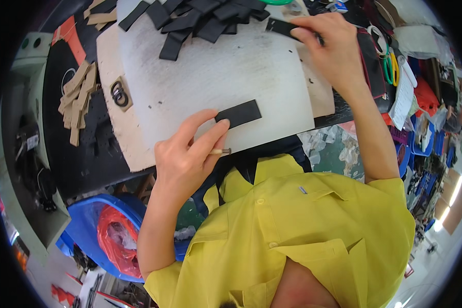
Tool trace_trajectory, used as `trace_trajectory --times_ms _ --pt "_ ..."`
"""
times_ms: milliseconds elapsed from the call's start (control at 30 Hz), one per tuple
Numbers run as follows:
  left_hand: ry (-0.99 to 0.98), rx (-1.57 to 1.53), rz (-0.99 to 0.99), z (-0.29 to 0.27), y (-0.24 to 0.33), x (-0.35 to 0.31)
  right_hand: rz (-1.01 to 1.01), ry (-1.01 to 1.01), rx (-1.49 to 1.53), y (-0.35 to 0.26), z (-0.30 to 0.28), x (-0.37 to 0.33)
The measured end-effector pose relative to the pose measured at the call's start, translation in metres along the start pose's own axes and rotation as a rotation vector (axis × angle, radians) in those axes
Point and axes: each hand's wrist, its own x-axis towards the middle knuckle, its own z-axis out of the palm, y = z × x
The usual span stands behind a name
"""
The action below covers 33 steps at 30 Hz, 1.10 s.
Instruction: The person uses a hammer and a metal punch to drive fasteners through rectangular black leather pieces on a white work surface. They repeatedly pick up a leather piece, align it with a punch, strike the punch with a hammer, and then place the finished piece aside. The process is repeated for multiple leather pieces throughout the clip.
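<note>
Blue tub (82, 216) holds red bag (108, 244), contents unclear; left fingers (210, 136) and right fingers (313, 21) pinch black strips (244, 114).

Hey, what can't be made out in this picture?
Head view:
Thin tool: other end, hidden by the left hand.
Black strip in the right hand: one end, covered by that grip.
Black strip pile: lower pieces, buried under others.
Green object: cut off by top edge.

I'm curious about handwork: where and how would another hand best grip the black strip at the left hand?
Probably its right end, pinched across the long edges, coming from the right: this flat black strip is uncovered there, while the left hand pinches its other end.
</note>
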Motion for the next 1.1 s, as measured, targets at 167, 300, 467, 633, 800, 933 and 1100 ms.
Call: trace_trajectory --times_ms 167,300,467,633,800,933,1100 --pt "0.006 -0.016 0.003 0.002 -0.002 -0.001 -0.019 0.107 0.316 -0.037 -0.014 -0.01" --pt "0.017 -0.019 0.005 0.003 -0.002 -0.002 -0.298 -0.063 -0.001 -0.028 -0.003 -0.032" --pt "0.031 -0.024 0.004 0.005 -0.002 -0.003 -0.072 0.018 0.081 -0.039 0.002 -0.044" --pt "0.034 -0.014 0.005 0.004 -0.002 -0.003 0.234 -0.088 0.199 -0.049 0.006 -0.047" --pt "0.05 -0.012 0.01 0.006 -0.002 -0.003 0.007 0.012 0.106 -0.044 0.006 -0.043" --pt "0.05 -0.021 0.004 0.005 -0.002 -0.003 0.079 0.007 0.094 -0.049 0.011 -0.049" --pt "0.049 -0.029 -0.002 0.005 -0.001 -0.003 0.157 -0.073 0.159 -0.046 0.007 -0.047"
